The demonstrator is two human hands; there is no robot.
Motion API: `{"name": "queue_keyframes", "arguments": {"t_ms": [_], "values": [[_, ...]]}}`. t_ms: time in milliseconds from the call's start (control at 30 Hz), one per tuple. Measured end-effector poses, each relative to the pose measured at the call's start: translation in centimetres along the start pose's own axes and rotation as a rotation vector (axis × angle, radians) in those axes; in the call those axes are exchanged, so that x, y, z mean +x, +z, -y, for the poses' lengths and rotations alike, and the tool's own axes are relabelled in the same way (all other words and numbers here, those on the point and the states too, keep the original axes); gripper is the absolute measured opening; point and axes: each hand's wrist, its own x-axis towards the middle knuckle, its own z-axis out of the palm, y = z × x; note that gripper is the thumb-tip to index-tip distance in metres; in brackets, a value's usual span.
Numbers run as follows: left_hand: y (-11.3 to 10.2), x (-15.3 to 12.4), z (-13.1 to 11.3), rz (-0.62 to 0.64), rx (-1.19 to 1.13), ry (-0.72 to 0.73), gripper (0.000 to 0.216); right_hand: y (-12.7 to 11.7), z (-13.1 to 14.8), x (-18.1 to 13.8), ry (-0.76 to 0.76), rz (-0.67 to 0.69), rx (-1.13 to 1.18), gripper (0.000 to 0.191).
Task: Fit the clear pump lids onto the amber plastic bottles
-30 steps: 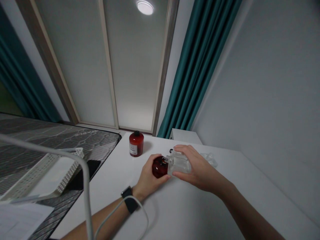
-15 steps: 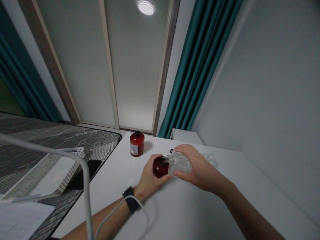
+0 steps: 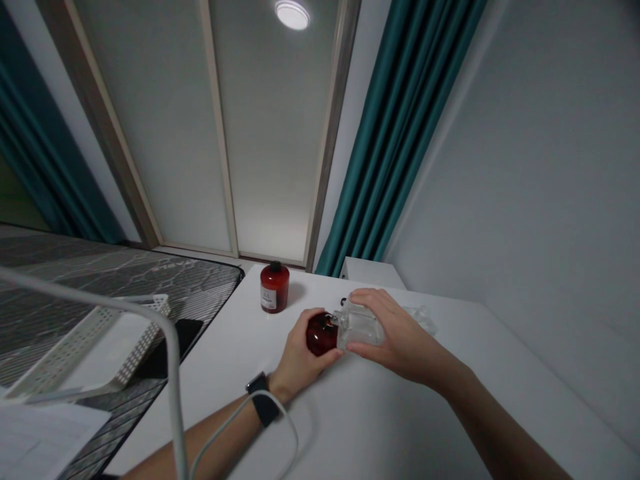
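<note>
My left hand point(image 3: 303, 350) is wrapped round a dark red glass bottle point(image 3: 321, 335) whose neck faces up. In my right hand point(image 3: 387, 330) is a clear glass bottle point(image 3: 361, 325), tipped on its side with its mouth pointing left. The clear bottle's mouth meets the neck of the red one; whether liquid runs between them is too small to make out. Farther back on the white table point(image 3: 380, 427) stands a second red bottle point(image 3: 275, 288) with a black cap and a pale label.
Crumpled clear plastic point(image 3: 421, 319) lies behind my right hand, and a small black item point(image 3: 343, 302) sits beyond the clear bottle. A white perforated basket point(image 3: 95, 347) and papers point(image 3: 47, 433) are at left. A white cable point(image 3: 175, 387) crosses the near left.
</note>
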Motion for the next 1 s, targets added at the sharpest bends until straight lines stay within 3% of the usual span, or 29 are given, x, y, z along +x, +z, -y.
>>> {"name": "queue_keyframes", "arguments": {"t_ms": [1000], "values": [[0.21,-0.11,0.06,-0.003,-0.028,-0.005,0.058,0.01,0.17,0.11,0.002,0.004,-0.013,0.054]]}}
